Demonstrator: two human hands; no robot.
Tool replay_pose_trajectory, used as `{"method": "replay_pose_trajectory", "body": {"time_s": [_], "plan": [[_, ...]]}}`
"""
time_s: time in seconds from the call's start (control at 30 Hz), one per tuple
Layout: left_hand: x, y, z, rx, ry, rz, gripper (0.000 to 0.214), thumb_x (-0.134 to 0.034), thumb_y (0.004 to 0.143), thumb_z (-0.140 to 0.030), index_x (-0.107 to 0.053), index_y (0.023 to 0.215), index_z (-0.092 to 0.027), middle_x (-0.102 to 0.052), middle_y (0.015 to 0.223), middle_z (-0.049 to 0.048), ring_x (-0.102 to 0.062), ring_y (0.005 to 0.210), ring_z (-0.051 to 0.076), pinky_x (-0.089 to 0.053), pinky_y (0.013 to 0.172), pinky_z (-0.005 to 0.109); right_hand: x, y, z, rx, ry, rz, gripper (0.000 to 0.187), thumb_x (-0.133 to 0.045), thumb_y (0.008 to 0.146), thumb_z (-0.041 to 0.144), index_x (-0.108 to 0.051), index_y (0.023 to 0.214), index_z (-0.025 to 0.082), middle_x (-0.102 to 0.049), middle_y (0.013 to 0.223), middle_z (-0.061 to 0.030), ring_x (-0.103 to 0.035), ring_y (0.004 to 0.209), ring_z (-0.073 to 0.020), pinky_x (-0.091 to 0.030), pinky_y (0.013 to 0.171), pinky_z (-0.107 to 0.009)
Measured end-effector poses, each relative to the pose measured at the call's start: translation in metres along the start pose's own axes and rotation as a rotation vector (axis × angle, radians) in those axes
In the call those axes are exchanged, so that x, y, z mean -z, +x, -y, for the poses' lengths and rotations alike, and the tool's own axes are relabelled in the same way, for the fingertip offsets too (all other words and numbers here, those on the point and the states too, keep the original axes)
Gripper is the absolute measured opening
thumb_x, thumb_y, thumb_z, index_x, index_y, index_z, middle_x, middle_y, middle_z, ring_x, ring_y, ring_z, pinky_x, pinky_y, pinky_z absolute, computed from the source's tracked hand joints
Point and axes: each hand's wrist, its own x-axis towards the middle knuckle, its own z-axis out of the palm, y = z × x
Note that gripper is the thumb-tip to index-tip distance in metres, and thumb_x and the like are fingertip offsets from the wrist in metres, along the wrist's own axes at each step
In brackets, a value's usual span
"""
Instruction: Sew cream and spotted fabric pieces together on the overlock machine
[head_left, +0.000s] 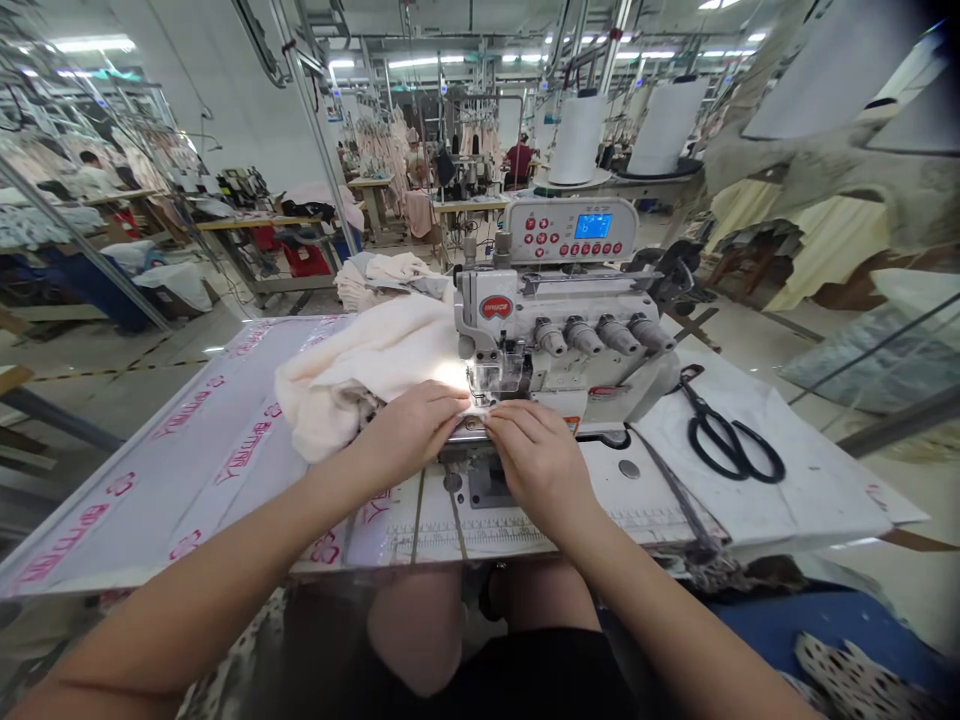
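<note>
Two hands press cream fabric at one overlocker.

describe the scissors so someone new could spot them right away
Start at the white overlock sewing machine, the big machine in front of the person. To its right, past the person's right hand, a white sheet lies flat. On it rest the black-handled scissors, set apart by their two large finger loops.

Red badge on overlock machine, lettering blurred

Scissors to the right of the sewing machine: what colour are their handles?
The scissors have black handles, clearest in the head view.
</note>
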Motion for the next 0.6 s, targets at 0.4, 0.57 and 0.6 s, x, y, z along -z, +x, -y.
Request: {"method": "replay_pose_trajectory", "body": {"time_s": [0.4, 0.57, 0.6], "plan": [[-0.013, 0.067, 0.063, 0.466, -0.094, -0.052, 0.018, -0.045, 0.071, -0.007, -0.063, 0.071, -0.011, -0.063, 0.086, 0.0116, -0.056, 0.086, 0.024, -0.039, 0.081, 0.034, -0.020, -0.091, -0.016, -0.237, 0.044, 0.124, 0.016, -0.044, 0.084, 0.015, -0.059, 0.083, 0.013, -0.060, 0.080, -0.0101, -0.053, 0.080, -0.0226, -0.048, 0.075, -0.041], [-0.016, 0.069, 0.081, 0.642, -0.225, -0.272, 0.018, -0.048, 0.075, -0.020, -0.061, 0.067, -0.011, -0.062, 0.072, 0.0095, -0.055, 0.075, 0.022, -0.040, 0.072, 0.031, -0.022, -0.090, -0.016, -0.246, 0.064, 0.104, 0.017, -0.041, 0.086, 0.016, -0.058, 0.080, 0.014, -0.060, 0.077, -0.0095, -0.053, 0.078, -0.0224, -0.047, 0.073, -0.040], [-0.013, 0.060, 0.079, 0.667, -0.274, -0.315, 0.022, -0.048, 0.077, -0.027, -0.061, 0.068, -0.012, -0.061, 0.070, 0.0077, -0.055, 0.071, 0.020, -0.040, 0.068, 0.029, -0.022, -0.091, -0.016, -0.245, 0.069, 0.098, 0.017, -0.042, 0.086, 0.016, -0.058, 0.080, 0.014, -0.060, 0.077, -0.0093, -0.053, 0.077, -0.0224, -0.047, 0.073, -0.041]]}}
